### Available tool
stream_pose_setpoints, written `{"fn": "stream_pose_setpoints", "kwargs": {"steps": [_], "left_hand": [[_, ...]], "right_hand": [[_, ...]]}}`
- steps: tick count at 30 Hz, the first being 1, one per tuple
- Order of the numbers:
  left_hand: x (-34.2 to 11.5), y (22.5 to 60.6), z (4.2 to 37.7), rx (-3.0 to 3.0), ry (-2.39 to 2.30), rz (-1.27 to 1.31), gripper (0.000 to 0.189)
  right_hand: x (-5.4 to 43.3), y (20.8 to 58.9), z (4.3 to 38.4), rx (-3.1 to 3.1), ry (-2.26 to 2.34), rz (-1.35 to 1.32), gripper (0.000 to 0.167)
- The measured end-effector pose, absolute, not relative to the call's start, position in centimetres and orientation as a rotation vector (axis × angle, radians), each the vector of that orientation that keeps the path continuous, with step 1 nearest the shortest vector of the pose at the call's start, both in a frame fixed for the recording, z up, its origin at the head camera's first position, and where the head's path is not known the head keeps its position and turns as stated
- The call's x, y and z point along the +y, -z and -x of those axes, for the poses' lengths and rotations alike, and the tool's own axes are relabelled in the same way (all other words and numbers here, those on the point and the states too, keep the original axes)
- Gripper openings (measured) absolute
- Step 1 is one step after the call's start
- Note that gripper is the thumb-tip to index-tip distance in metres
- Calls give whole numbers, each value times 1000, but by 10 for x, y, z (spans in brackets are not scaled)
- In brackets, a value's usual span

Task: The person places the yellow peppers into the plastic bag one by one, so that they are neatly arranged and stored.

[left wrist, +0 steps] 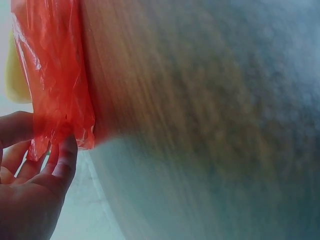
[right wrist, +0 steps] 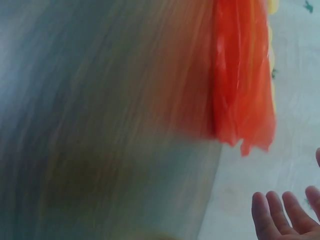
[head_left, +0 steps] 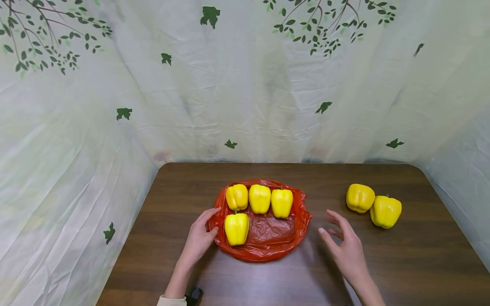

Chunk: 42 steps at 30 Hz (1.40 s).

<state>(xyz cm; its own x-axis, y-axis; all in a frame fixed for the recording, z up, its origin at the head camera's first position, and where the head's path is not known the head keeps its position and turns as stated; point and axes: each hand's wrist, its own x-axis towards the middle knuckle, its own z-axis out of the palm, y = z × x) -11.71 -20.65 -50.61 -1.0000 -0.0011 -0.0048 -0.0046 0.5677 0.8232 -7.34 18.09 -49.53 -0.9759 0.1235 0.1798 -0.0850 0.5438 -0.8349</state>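
Leftmost, a pale patterned backdrop [head_left: 88, 170] hangs beside and behind the red plastic bag [head_left: 269, 229], which lies spread wide on the brown table [head_left: 183, 182], its rim crumpled. Left of the bag, below a light sleeve [head_left: 172, 302], the left hand [head_left: 199, 238] touches the bag's left edge, thumb and forefinger apart. Inside the bag, at its left, one yellow bell pepper [head_left: 236, 195] lies toward the back and a front pepper [head_left: 236, 229] sits just before it. Toward the bag's back middle stands a third pepper [head_left: 260, 199], and right of that, a fourth pepper [head_left: 282, 203]; the bag's front right shows bare red plastic. Just right of the bag and clear of it, the right hand [head_left: 347, 248] hovers with relaxed, separated fingers, holding nothing. Well to the bag's right, two more yellow peppers [head_left: 386, 212] lie side by side on the table.
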Motion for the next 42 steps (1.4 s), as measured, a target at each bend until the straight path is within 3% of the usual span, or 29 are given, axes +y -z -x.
{"fn": "stream_pose_setpoints", "kwargs": {"steps": [17, 42], "left_hand": [[-205, 507, 119, 2789, -1455, -8, 56], [-204, 507, 119, 2798, -1455, 3, 56]], "right_hand": [[247, 500, 72, -2547, -1235, 169, 54], [328, 481, 99, -2559, -917, -38, 59]]}}
